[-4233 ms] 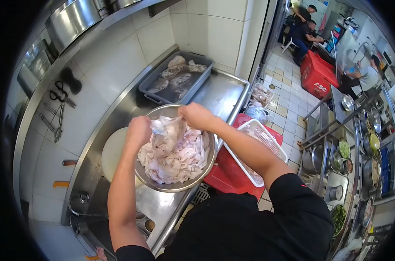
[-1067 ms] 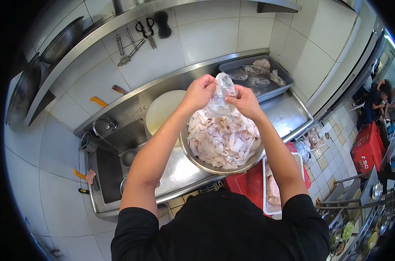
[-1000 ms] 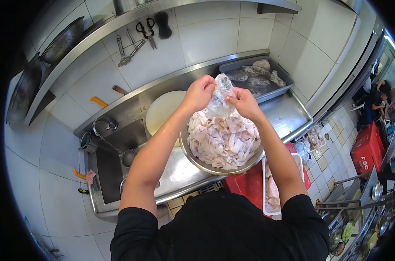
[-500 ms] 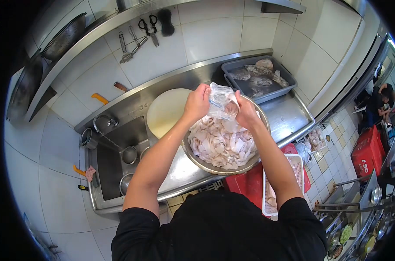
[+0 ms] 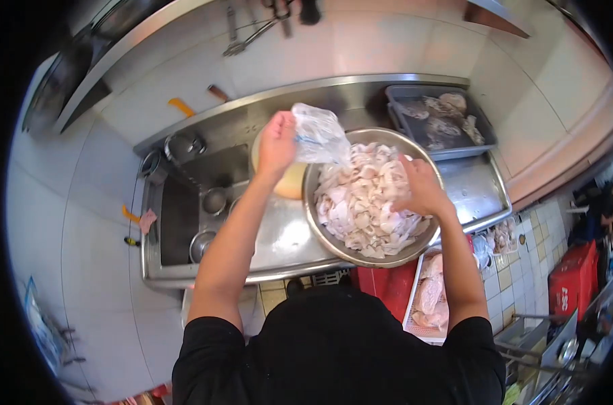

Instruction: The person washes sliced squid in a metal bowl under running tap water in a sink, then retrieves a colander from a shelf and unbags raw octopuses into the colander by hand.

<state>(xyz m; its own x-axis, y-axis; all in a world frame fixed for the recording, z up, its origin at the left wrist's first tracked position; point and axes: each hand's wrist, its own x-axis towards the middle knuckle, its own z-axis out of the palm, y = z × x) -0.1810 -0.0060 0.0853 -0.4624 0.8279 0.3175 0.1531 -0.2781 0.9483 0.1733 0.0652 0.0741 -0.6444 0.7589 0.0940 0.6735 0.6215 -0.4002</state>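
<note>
A clear plastic bag (image 5: 320, 133) hangs from my left hand (image 5: 278, 143), whose fingers are closed on its edge above the left rim of a large metal bowl (image 5: 311, 214). Pale sliced meat (image 5: 367, 202) is heaped in the bowl. My right hand (image 5: 420, 185) is at the right side of the heap, fingers spread and pointing down onto the meat; it is a little blurred, and no piece shows in its grasp. Behind my left forearm a round pale board (image 5: 291, 181) is partly hidden.
A grey tub (image 5: 478, 150) with bagged pieces in water stands back right. The sink (image 5: 178, 226) with metal cups is left. A white basket of meat (image 5: 431, 293) sits below the counter, near a red crate (image 5: 387, 290). Tools hang on the wall; a person (image 5: 610, 209) is far right.
My hands have moved apart. The right hand has let go of the bag and come down to the meat, while the left keeps the bag, now further left. The view has shifted.
</note>
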